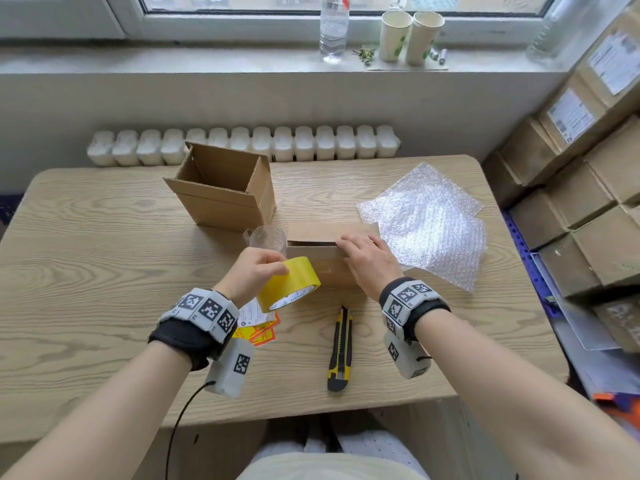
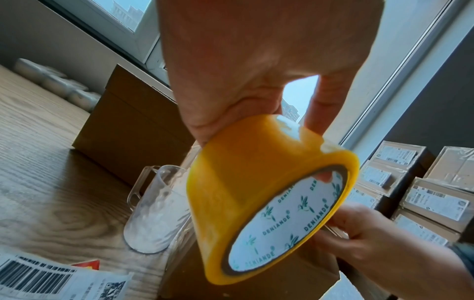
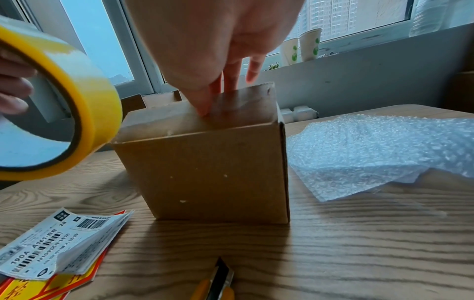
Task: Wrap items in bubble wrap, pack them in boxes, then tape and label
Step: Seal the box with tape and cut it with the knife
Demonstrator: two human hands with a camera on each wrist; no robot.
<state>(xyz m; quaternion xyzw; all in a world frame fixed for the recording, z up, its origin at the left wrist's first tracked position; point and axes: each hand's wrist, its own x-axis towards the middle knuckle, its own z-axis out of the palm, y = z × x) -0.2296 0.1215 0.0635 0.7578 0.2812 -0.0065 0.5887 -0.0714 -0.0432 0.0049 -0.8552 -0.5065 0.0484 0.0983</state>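
A person's left hand (image 1: 254,271) grips a yellow tape roll (image 1: 289,284) above the wooden table (image 1: 104,237), while the right hand (image 1: 369,259) presses flat, fingers straight, on the small cardboard box (image 3: 210,166) beside bubble wrap (image 1: 433,223).

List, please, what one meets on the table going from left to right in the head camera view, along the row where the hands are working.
Left hand holding the yellow tape roll → small cardboard box → right hand resting on the box → bubble wrap sheets.
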